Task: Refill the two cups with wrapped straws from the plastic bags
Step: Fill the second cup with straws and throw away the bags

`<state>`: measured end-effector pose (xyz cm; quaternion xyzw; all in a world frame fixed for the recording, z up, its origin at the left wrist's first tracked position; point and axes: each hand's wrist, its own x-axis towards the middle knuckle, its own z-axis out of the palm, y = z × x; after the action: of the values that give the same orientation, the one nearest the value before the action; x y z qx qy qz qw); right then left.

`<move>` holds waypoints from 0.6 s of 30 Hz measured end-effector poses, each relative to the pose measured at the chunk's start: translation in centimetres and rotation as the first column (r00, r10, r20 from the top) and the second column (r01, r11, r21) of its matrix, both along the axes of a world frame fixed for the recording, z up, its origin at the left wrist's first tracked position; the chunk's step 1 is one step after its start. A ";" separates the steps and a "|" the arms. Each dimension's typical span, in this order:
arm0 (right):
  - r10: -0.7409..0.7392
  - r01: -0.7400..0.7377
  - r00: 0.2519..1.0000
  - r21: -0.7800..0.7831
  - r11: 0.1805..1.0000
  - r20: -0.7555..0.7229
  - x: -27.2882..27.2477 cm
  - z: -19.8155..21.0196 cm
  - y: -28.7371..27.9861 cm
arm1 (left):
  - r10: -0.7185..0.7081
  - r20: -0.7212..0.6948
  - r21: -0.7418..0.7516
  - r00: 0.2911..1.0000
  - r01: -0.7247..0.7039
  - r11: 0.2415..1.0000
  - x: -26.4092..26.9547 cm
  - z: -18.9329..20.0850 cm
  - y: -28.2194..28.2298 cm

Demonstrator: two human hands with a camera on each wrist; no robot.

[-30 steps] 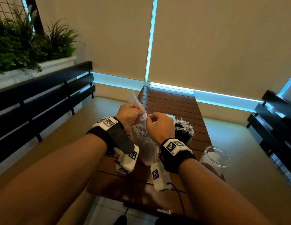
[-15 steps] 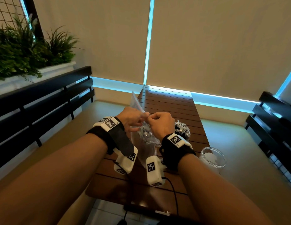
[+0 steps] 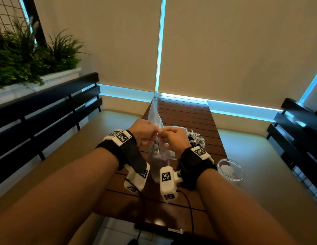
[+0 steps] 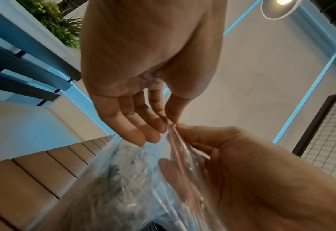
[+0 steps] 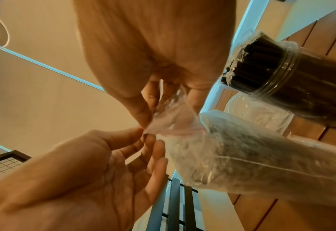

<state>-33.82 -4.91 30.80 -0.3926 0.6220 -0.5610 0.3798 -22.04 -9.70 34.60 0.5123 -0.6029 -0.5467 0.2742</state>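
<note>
A clear plastic bag (image 3: 158,156) of dark wrapped straws stands upright on the wooden table (image 3: 189,117) between my hands. My left hand (image 3: 145,134) pinches the bag's top edge with thumb and forefinger (image 4: 170,120), its other fingers loosely extended. My right hand (image 3: 173,138) pinches the opposite side of the same edge (image 5: 149,117). The two sets of fingertips almost touch. Behind the right hand, a clear cup (image 5: 281,75) is packed with black wrapped straws. An empty clear cup (image 3: 230,169) stands at the table's right edge.
Another crumpled plastic bag (image 5: 262,115) lies on the table beside the filled cup. Black slatted benches (image 3: 48,106) flank the narrow table on both sides. A planter with green plants (image 3: 30,55) sits at the far left. Cables (image 3: 187,206) trail over the near table edge.
My hands have drawn closer together at the top of the bag, so the fingertips now nearly meet. The bag stays upright between them.
</note>
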 end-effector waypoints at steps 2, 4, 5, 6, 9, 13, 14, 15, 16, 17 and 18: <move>-0.035 0.035 0.999 0.008 0.999 0.003 -0.2 -0.3 -0.3 | 0.017 0.004 -0.029 1.000 -0.017 0.999 -0.2 0.0 -0.1; -0.088 0.089 0.995 0.020 0.996 -0.038 -0.2 -0.5 -0.6 | 0.023 0.017 -0.065 1.000 -0.022 0.998 -0.5 -0.2 -0.3; -0.117 0.119 0.991 0.022 0.993 -0.069 -0.2 -0.6 -0.8 | 0.025 0.029 -0.083 0.999 -0.022 0.996 -0.6 -0.2 -0.4; -0.139 0.142 0.985 0.020 0.990 -0.101 -0.1 -0.5 -0.8 | 0.023 0.054 -0.106 0.998 -0.017 0.994 -0.6 -0.2 -0.4; -0.290 0.294 0.938 -0.005 0.956 -0.190 -0.7 -0.1 -0.9 | 0.038 0.262 -0.248 0.964 0.029 0.968 -0.2 -0.3 -1.2; -0.484 0.492 0.826 -0.052 0.869 -0.290 -3.7 0.7 -0.2 | 0.199 0.370 -0.376 0.907 -0.050 0.925 1.8 -0.3 -2.5; -0.474 0.491 0.786 -0.065 0.869 -0.396 -4.3 0.9 0.1 | 0.231 0.374 -0.409 0.898 -0.064 0.910 2.2 -0.2 -2.6; -0.436 0.470 0.750 -0.062 0.880 -0.497 -4.4 1.1 0.5 | 0.241 0.374 -0.433 0.896 -0.061 0.899 2.4 -0.1 -2.5; -0.389 0.432 0.719 -0.068 0.899 -0.576 -4.4 1.3 0.8 | 0.232 0.376 -0.445 0.897 -0.046 0.895 2.5 0.1 -2.4; -0.341 0.379 0.699 -0.079 0.922 -0.628 -4.2 1.4 1.0 | 0.212 0.392 -0.443 0.895 -0.019 0.896 2.4 0.2 -2.1; -0.303 0.317 0.681 -0.104 0.943 -0.667 -3.7 1.5 1.0 | 0.187 0.422 -0.440 0.887 0.020 0.898 2.1 0.4 -1.8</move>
<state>-37.56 -3.89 32.26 -0.4541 0.7794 -0.4304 0.0323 -19.92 -11.50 34.98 0.5779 -0.7327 -0.2516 0.2566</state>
